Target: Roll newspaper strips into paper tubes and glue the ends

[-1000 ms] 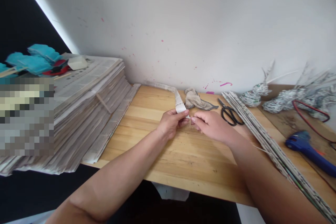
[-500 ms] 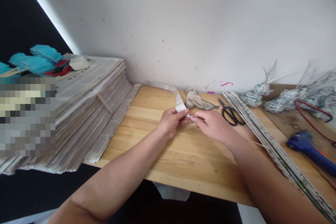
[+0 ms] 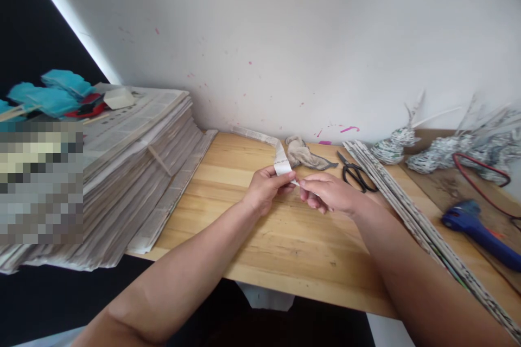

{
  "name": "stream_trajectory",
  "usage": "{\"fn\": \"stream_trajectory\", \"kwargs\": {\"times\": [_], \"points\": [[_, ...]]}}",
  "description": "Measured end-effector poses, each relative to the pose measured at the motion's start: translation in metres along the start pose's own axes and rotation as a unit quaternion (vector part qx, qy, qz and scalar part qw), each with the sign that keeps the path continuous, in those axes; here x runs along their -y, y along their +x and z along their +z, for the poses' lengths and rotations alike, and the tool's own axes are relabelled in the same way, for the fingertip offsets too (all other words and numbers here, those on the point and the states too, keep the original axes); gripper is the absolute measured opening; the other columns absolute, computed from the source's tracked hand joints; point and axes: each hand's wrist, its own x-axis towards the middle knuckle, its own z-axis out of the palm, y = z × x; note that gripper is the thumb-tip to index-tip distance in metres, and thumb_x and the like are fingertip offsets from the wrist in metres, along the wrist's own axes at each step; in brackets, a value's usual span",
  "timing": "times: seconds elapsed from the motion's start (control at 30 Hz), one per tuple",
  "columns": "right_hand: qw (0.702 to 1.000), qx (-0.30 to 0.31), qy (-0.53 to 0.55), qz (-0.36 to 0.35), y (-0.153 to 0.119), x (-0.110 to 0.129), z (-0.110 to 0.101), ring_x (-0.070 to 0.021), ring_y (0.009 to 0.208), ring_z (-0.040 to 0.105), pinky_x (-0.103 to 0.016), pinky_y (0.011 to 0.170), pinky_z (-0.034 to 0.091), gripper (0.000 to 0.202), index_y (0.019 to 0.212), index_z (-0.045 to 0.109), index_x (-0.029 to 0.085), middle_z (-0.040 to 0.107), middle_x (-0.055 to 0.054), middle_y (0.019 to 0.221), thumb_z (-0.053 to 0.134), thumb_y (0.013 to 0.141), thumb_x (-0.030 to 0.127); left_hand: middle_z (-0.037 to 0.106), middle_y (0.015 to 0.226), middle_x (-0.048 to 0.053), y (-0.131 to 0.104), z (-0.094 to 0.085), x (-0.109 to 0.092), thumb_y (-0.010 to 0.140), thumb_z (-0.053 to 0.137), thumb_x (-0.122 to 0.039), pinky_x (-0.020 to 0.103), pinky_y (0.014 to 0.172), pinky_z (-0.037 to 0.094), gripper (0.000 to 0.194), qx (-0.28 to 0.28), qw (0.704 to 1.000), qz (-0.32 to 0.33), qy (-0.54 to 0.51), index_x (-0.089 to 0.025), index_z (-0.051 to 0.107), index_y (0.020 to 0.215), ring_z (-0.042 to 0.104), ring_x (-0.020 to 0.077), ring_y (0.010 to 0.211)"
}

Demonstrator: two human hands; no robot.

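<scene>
Over the middle of the wooden table, my left hand (image 3: 266, 188) pinches a newspaper strip (image 3: 282, 165) between thumb and fingers. The strip's far part bends back and trails toward the wall. My right hand (image 3: 325, 193) is close beside the left, its thumb and index finger closed on the strip's narrow, twisted end; its other fingers curl loosely below. A crumpled beige cloth (image 3: 302, 152) lies just behind the hands. Black-handled scissors (image 3: 358, 176) rest to the right of the cloth.
A tall newspaper stack (image 3: 154, 146) fills the left side, with blue items (image 3: 67, 84) on top. Rolled paper sticks (image 3: 401, 211) lie diagonally at right. Beyond them are a blue glue gun (image 3: 476, 227) and woven paper pieces (image 3: 394, 146) on brown board. A white wall (image 3: 285, 38) stands behind.
My right hand has turned, so its lower fingers now show, uncurled a little. My left hand keeps its pinch on the strip. The whole view has shifted slightly.
</scene>
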Motion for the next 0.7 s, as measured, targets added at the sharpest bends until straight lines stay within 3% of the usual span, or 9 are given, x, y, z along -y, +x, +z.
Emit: {"fn": "stream_trajectory", "kwargs": {"times": [0.07,0.13,0.23,0.3,0.37,0.47,0.6,0.7], "points": [[1.000,-0.012,-0.010,0.001,0.0011,-0.0004,0.0010,-0.0095,0.041,0.045,-0.022,0.040,0.030,0.042,0.071,0.056,0.017,0.053,0.000,0.052,0.041,0.088,0.052,0.068,0.072,0.006,0.0009,-0.0003,0.0007,0.056,0.084,-0.029,0.021,0.059,0.050,0.035,-0.007,1.000,0.002,-0.003,-0.008,0.069,0.080,0.060,0.0091,0.060],[0.994,-0.065,-0.071,-0.057,0.0019,-0.0011,0.0036,-0.0107,0.047,0.050,-0.023,0.044,0.033,0.039,0.076,0.059,0.017,0.058,-0.001,0.058,0.043,0.088,0.051,0.068,0.069,0.005,0.0029,-0.0008,0.0014,0.054,0.085,-0.027,0.021,0.056,0.049,0.036,-0.034,0.999,0.005,-0.010,-0.008,0.068,0.079,0.059,0.0088,0.057],[0.946,-0.177,-0.198,-0.185,0.0029,-0.0026,0.0081,-0.0127,0.060,0.056,-0.025,0.055,0.036,0.025,0.083,0.063,0.020,0.065,-0.001,0.070,0.054,0.085,0.044,0.067,0.068,0.006,0.0060,-0.0016,0.0017,0.053,0.085,-0.025,0.021,0.054,0.049,0.035,-0.066,0.998,0.003,-0.017,-0.008,0.068,0.078,0.060,0.0095,0.055],[0.915,-0.207,-0.255,-0.233,0.0032,-0.0033,0.0097,-0.0128,0.062,0.055,-0.026,0.059,0.035,0.019,0.084,0.065,0.022,0.065,0.000,0.071,0.055,0.086,0.037,0.067,0.067,0.005,0.0070,-0.0017,0.0014,0.053,0.084,-0.023,0.021,0.055,0.049,0.033,-0.068,0.997,0.005,-0.020,-0.008,0.068,0.077,0.060,0.0099,0.056],[0.903,-0.209,-0.282,-0.249,0.0032,-0.0035,0.0097,-0.0126,0.059,0.053,-0.027,0.058,0.033,0.022,0.081,0.065,0.021,0.063,0.000,0.066,0.050,0.090,0.034,0.067,0.067,0.005,0.0065,-0.0013,0.0006,0.053,0.084,-0.023,0.021,0.054,0.049,0.032,-0.067,0.997,0.008,-0.022,-0.008,0.067,0.076,0.060,0.0093,0.055],[0.917,-0.199,-0.265,-0.221,0.0033,-0.0035,0.0074,-0.0126,0.056,0.051,-0.027,0.056,0.033,0.029,0.073,0.061,0.020,0.058,0.000,0.060,0.045,0.091,0.036,0.067,0.066,0.005,0.0041,0.0001,-0.0010,0.053,0.084,-0.024,0.021,0.055,0.050,0.033,-0.061,0.998,0.004,-0.019,-0.007,0.067,0.077,0.060,0.0097,0.055],[0.980,-0.102,-0.125,-0.114,0.0047,-0.0054,0.0036,-0.0120,0.051,0.053,-0.025,0.051,0.038,0.035,0.074,0.059,0.018,0.057,0.000,0.060,0.040,0.092,0.043,0.067,0.067,0.004,0.0015,0.0011,-0.0012,0.054,0.085,-0.025,0.021,0.056,0.050,0.034,-0.037,0.999,0.000,-0.016,-0.008,0.067,0.078,0.060,0.0096,0.056],[0.993,-0.063,-0.063,-0.077,0.0045,-0.0062,0.0038,-0.0116,0.048,0.052,-0.025,0.048,0.039,0.037,0.077,0.058,0.017,0.057,-0.001,0.061,0.040,0.091,0.046,0.067,0.068,0.004,0.0018,0.0008,-0.0002,0.055,0.084,-0.025,0.020,0.054,0.050,0.034,-0.032,0.999,-0.004,-0.010,-0.008,0.067,0.078,0.060,0.0089,0.054]]}}
